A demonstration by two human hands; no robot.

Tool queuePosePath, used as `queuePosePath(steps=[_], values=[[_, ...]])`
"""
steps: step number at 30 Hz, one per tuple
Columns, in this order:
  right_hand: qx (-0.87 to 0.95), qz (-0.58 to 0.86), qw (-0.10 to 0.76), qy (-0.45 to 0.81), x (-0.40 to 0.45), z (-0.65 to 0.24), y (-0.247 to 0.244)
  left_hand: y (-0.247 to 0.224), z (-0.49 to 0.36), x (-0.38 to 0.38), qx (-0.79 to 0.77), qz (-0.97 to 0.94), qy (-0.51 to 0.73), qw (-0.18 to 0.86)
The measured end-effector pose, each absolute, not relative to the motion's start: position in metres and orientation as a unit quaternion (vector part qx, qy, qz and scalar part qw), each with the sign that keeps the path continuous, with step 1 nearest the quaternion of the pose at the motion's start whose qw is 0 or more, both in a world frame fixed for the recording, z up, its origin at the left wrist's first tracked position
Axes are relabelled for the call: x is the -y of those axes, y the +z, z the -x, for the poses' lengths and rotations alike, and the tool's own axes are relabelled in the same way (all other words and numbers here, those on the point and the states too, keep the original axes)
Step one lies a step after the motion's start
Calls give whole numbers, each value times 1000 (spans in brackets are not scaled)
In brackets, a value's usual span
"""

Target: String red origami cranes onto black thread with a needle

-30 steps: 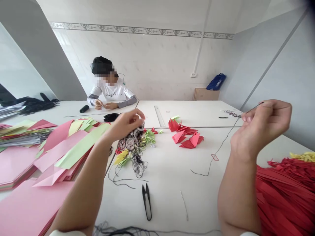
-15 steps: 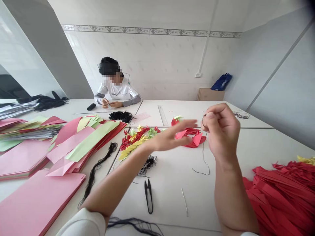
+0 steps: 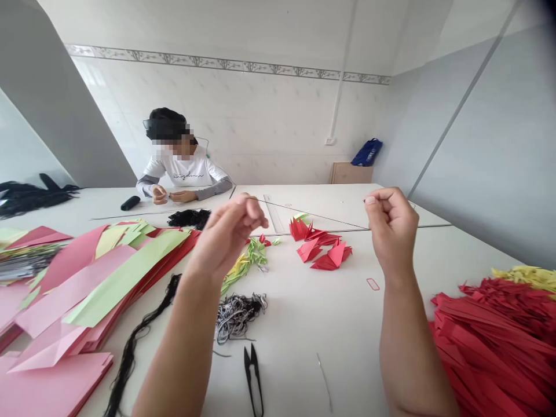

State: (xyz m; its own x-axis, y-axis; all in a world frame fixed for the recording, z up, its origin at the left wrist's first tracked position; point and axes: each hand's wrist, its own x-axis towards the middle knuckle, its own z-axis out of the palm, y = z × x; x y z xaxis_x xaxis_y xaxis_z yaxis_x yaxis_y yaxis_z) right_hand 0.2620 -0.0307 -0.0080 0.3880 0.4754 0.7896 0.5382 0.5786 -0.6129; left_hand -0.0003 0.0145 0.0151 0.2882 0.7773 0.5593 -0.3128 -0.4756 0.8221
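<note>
A thin dark thread [image 3: 317,215] runs taut between my two hands above the table. My left hand [image 3: 230,234] pinches its left end, fingers curled. The other end is gripped between thumb and forefinger of my right hand [image 3: 392,231]. Beyond and between the hands lie several folded red paper pieces [image 3: 324,246]. Below my left hand rests a tangle of grey and black thread [image 3: 238,315]. Black thread snips [image 3: 253,379] and a thin needle [image 3: 324,382] lie nearer to me on the white tabletop.
Pink and green paper sheets [image 3: 113,284] are stacked at left beside a black thread bundle [image 3: 141,341]. A heap of folded red paper [image 3: 499,336] fills the right side. Across the table sits another person [image 3: 185,168]; a ruler [image 3: 273,214] lies near the middle.
My left hand has closed on the thread and drawn left. The thread, which hung loose from my right hand, is now stretched between both hands. The view has shifted right.
</note>
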Motion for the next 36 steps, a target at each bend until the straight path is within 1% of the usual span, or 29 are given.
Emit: queuePosePath(steps=[4, 7, 10, 12, 16, 20, 22, 24, 27, 29, 30, 32, 36], values=[[576, 500, 646, -3, 20, -266, -16, 24, 27, -12, -156, -566, 646, 488], [598, 533, 599, 13, 10, -267, -23, 31, 40, -9, -85, -495, 701, 507], [611, 558, 562, 29, 0, -264, -30, 37, 46, -5, -8, -448, 719, 531], [626, 576, 523, 55, -4, -260, -34, 40, 46, -1, 2, -446, 724, 527], [671, 610, 408, 105, -8, -257, -42, 40, 40, 3, -65, -482, 746, 454], [697, 646, 285, 121, -10, -259, -49, 33, 32, 2, -108, -516, 769, 362], [698, 659, 256, 110, -11, -260, -50, 28, 28, 1, -131, -568, 738, 340], [691, 661, 282, 81, -10, -257, -47, 23, 22, 2, -172, -646, 656, 349], [673, 619, 402, 49, -2, -248, -36, 15, 9, 4, -228, -741, 517, 364], [668, 567, 477, 72, 8, -239, -27, 10, 0, 7, -248, -770, 468, 355], [669, 540, 501, 101, 14, -235, -23, 9, -4, 8, -253, -778, 457, 350], [682, 488, 515, 177, 24, -226, -17, 7, -9, 10, -259, -786, 445, 343], [720, 407, 476, 297, 33, -209, -18, 5, -13, 12, -250, -797, 429, 344]])
